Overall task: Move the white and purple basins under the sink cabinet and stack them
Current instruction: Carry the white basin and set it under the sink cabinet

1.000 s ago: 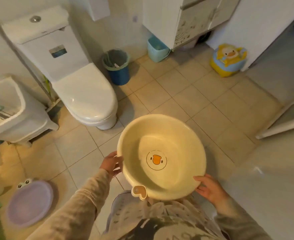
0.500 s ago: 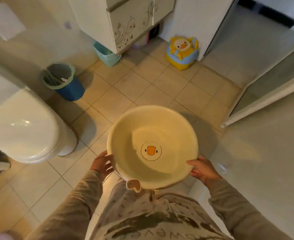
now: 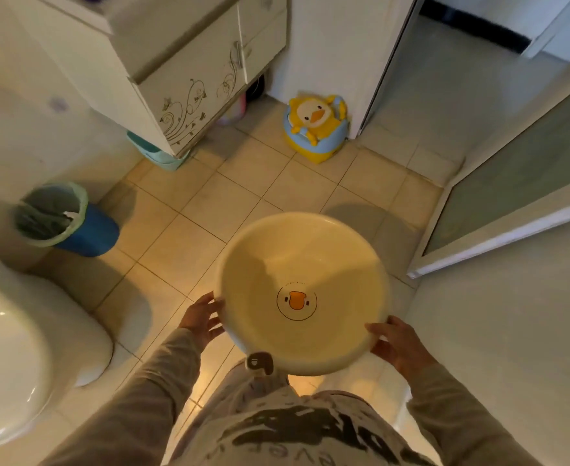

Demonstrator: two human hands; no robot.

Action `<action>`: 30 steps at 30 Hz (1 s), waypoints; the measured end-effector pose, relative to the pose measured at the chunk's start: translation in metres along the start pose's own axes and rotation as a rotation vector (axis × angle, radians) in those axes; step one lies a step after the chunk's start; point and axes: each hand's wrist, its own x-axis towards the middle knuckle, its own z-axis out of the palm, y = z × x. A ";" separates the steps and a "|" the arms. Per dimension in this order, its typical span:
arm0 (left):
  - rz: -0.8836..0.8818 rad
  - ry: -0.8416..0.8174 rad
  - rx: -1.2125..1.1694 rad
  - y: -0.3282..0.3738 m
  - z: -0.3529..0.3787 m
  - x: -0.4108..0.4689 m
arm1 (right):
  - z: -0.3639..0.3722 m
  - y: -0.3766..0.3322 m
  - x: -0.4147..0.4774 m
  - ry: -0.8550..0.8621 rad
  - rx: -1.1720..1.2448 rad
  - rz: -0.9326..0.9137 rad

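- I have the white basin (image 3: pixel 302 290) held up in the air in front of my body, above the tiled floor (image 3: pixel 209 210) and clear of it.
- The basin is round and shallow, cream-white under this warm light, with a smooth wide rim. Its inside is bare except for a small printed circle on the bottom with an orange duck face in it.
- A little tab with a hole in it sticks out from the rim on the side nearest me.
- My left hand (image 3: pixel 202 319) grips the rim on the left, fingers curled against the outer wall.
- My right hand (image 3: pixel 396 341) grips the rim on the right, thumb lying over the edge and into the bowl.
- The sink cabinet (image 3: pixel 189 85), white with a dark swirl pattern on its door, stands ahead and to the left, well apart from the basin.
- A teal bin (image 3: pixel 157 154) sits tucked below the cabinet's near corner.
- A yellow and blue duck potty (image 3: pixel 315 127) stands on the floor beside the cabinet.
- A blue waste bin (image 3: pixel 65 220) with a liner sits at left, near the toilet (image 3: pixel 17 348).
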 end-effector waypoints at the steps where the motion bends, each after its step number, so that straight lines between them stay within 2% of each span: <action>1: -0.005 -0.010 0.012 0.015 0.011 0.007 | 0.001 -0.015 0.007 0.014 0.013 0.004; 7: -0.024 -0.073 0.126 0.098 0.069 0.050 | 0.013 -0.098 0.047 0.061 0.059 -0.016; 15: -0.044 -0.084 0.174 0.163 0.133 0.093 | 0.020 -0.173 0.094 0.078 0.130 0.017; 22: -0.068 0.007 0.024 0.172 0.206 0.121 | -0.004 -0.274 0.168 0.015 -0.037 0.029; 30: -0.109 0.158 -0.319 0.157 0.292 0.116 | -0.017 -0.415 0.233 -0.108 -0.375 -0.015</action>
